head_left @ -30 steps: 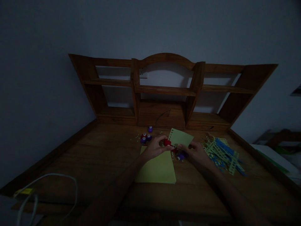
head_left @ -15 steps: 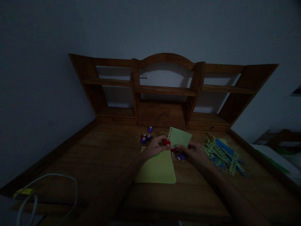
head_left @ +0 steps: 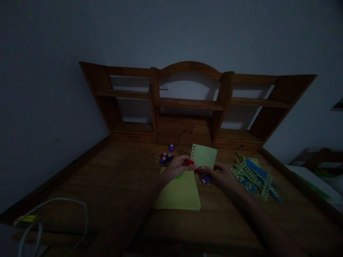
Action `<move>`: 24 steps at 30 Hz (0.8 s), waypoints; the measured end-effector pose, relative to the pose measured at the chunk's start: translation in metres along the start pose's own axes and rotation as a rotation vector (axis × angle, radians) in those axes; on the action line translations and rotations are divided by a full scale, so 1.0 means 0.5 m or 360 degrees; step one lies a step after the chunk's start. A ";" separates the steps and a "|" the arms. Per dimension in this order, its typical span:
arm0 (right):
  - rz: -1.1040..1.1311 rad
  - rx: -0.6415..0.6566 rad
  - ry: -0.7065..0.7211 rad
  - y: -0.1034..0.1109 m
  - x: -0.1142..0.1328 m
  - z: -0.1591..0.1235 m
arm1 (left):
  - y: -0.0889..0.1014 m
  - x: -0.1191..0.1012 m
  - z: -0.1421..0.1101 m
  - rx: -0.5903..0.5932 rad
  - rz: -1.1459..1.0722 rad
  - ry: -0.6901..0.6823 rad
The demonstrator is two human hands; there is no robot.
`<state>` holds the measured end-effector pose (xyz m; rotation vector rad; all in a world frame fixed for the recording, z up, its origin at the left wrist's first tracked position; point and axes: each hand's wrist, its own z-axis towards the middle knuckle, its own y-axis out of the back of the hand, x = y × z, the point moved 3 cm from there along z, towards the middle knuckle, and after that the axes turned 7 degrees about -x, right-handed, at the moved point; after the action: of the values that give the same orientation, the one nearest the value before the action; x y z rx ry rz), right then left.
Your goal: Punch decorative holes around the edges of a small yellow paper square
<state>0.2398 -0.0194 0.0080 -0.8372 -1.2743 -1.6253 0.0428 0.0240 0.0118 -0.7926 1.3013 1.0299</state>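
Observation:
My left hand (head_left: 176, 167) is closed around a small red craft punch (head_left: 189, 162), at the left edge of a pale yellow sheet of paper (head_left: 205, 154). A row of punched holes runs down that edge of the sheet. My right hand (head_left: 222, 174) pinches the sheet's lower part between thumb and fingers. Under my hands lie a purple punch (head_left: 205, 179) and another red one (head_left: 198, 171), partly hidden. A stack of yellow paper (head_left: 179, 194) rests below my left hand, with a bright green piece (head_left: 179, 176) on it.
Several purple and red punches (head_left: 164, 160) with white, eye-like tops stand left of my hands, a purple one (head_left: 171, 147) behind them. Paper bits are scattered around. At right lies a pile of holed yellow and blue strips (head_left: 254, 176). A wooden shelf (head_left: 187, 103) backs the desk; a white cable (head_left: 85, 214) loops at left.
The yellow sheet and my right hand have shifted very slightly left. My left hand stays at the sheet's edge with the red punch.

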 end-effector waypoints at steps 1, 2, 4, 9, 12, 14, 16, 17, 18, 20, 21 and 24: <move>0.0000 0.0010 -0.0002 -0.001 0.001 -0.001 | 0.002 0.000 0.000 -0.0020 0.0013 0.0011; -0.0003 0.0013 -0.0007 -0.001 0.001 -0.001 | 0.004 0.000 0.000 -0.0037 0.0031 0.0016; -0.0016 0.0007 -0.0026 -0.001 -0.002 0.000 | 0.005 -0.002 0.000 -0.0058 0.0064 0.0005; -0.0030 0.0002 -0.0012 -0.001 -0.002 0.000 | 0.005 -0.004 0.001 -0.0093 0.0152 -0.0062; -0.0027 -0.0008 -0.0002 0.000 0.003 -0.001 | 0.007 -0.002 0.001 -0.0066 0.0198 -0.0083; -0.0029 -0.0014 0.0011 0.001 0.003 -0.001 | 0.006 -0.004 -0.003 -0.0022 0.0202 -0.0101; -0.0061 -0.0032 0.0031 0.004 0.000 0.001 | 0.001 -0.010 -0.010 0.0056 0.0204 -0.0139; -0.0083 -0.0047 0.0041 0.005 -0.002 0.002 | -0.003 -0.014 -0.014 0.0094 0.0212 -0.0163; -0.0104 -0.0068 0.0051 0.007 -0.004 0.003 | -0.007 -0.019 -0.019 0.0119 0.0224 -0.0192; -0.0123 -0.0120 0.0076 0.010 -0.005 0.004 | -0.015 -0.028 -0.026 0.0120 0.0258 -0.0252; -0.0120 -0.0142 0.0090 0.011 -0.004 0.004 | -0.017 -0.031 -0.028 0.0097 0.0275 -0.0282; -0.0067 -0.0219 0.0114 0.015 -0.002 0.005 | -0.018 -0.036 -0.029 0.0010 0.0343 -0.0369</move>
<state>0.2470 -0.0175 0.0106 -0.8321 -1.1477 -1.7767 0.0462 0.0048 0.0272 -0.5177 1.2064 1.2497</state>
